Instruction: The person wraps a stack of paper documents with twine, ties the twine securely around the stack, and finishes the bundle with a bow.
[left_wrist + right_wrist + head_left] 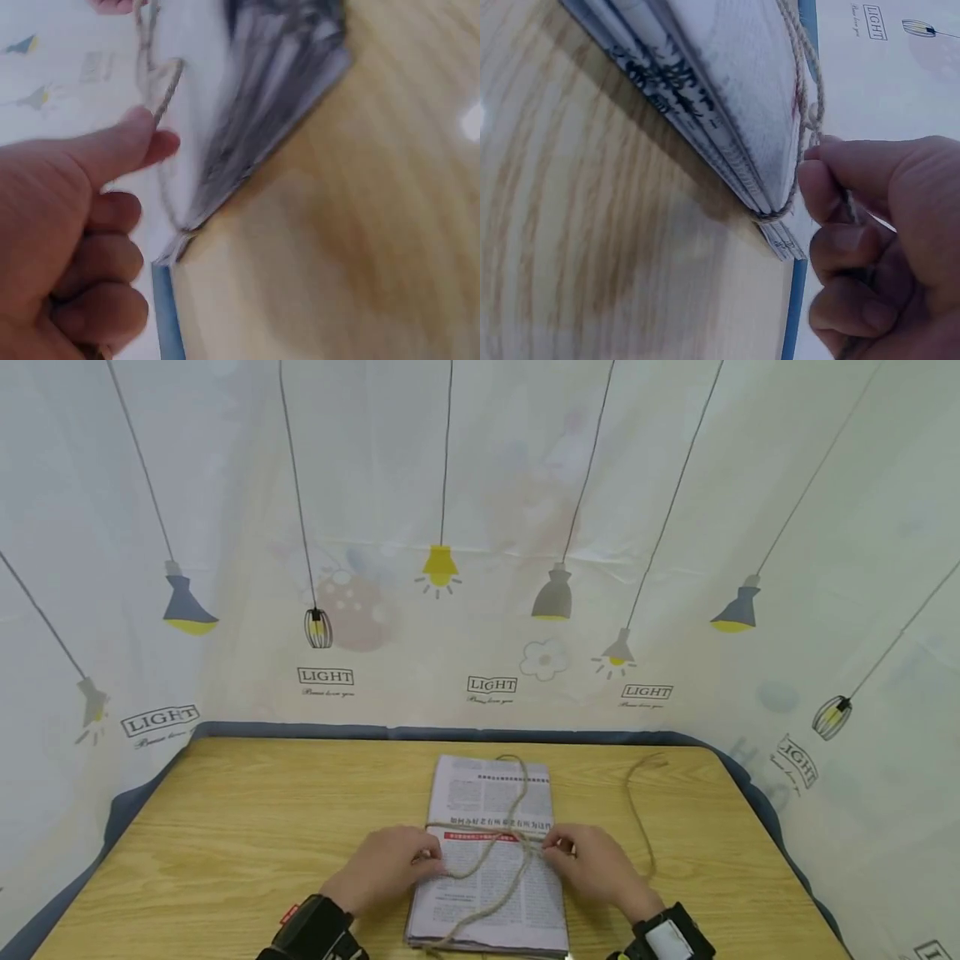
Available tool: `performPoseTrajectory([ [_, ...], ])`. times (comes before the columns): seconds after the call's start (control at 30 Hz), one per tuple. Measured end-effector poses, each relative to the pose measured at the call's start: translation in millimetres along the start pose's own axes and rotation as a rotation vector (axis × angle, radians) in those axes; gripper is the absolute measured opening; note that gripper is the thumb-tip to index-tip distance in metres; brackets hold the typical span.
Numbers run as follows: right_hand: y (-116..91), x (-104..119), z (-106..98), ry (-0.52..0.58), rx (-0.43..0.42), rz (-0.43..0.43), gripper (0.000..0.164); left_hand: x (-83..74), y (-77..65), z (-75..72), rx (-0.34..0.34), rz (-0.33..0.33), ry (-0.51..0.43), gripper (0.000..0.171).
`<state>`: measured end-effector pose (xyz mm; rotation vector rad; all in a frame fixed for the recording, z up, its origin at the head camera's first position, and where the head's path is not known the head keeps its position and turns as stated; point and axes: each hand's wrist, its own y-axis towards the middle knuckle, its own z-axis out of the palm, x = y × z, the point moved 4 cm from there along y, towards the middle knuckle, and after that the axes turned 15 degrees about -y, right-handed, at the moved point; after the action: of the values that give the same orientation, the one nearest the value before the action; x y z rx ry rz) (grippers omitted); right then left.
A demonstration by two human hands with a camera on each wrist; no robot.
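A stack of folded newspapers (pixel 465 789) lies on the table with brown twine (pixel 486 912) around it. One strand crosses the stack sideways, and loose loops lie over the top sheet. At the stack's left edge my left hand (pixel 390 864) pinches a piece of twine (pixel 171 86) between thumb and index finger, its other fingers curled. My right hand (pixel 592 862) is at the right edge and pinches twine (pixel 819 82) too, with a strand running through its curled fingers. In the right wrist view, twine wraps over the newspapers' side edge (pixel 727 161).
The wood-grain table (pixel 247 810) has a dark blue edge (pixel 450 733) at the back. To the right of the stack a tail of twine (pixel 639 818) trails over the tabletop. A pale curtain (pixel 412 468) printed with lamps hangs behind and on both sides.
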<state>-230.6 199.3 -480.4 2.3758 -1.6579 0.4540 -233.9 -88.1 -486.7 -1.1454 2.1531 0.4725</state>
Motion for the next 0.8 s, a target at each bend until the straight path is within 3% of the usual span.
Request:
performPoseTrajectory([
  [0.13, 1.7, 0.7, -7.4, 0.024, -0.106, 0.035, 0.007, -3.9, -3.5, -24.0, -0.046, -0.019, -0.158, 0.015],
  [0.23, 3.0, 2.2, -15.7, 0.042, -0.170, 0.063, 0.006, -7.7, -9.4, -47.9, -0.123, -0.013, -0.293, 0.017],
  [0.33, 2.9, 3.2, -24.7, 0.012, -0.215, 0.098, 0.006, -9.8, -17.8, -70.2, -0.205, -0.003, -0.363, 0.019],
  [0.53, 0.3, -1.6, -39.3, -0.038, -0.270, 0.129, 0.005, -3.2, -33.3, -101.8, -0.343, -0.051, -0.286, 0.021],
  [0.8, -4.1, -14.9, -48.8, 0.026, -0.319, 0.106, 0.010, 23.0, -59.9, -129.6, -0.500, -0.124, -0.163, 0.029],
])
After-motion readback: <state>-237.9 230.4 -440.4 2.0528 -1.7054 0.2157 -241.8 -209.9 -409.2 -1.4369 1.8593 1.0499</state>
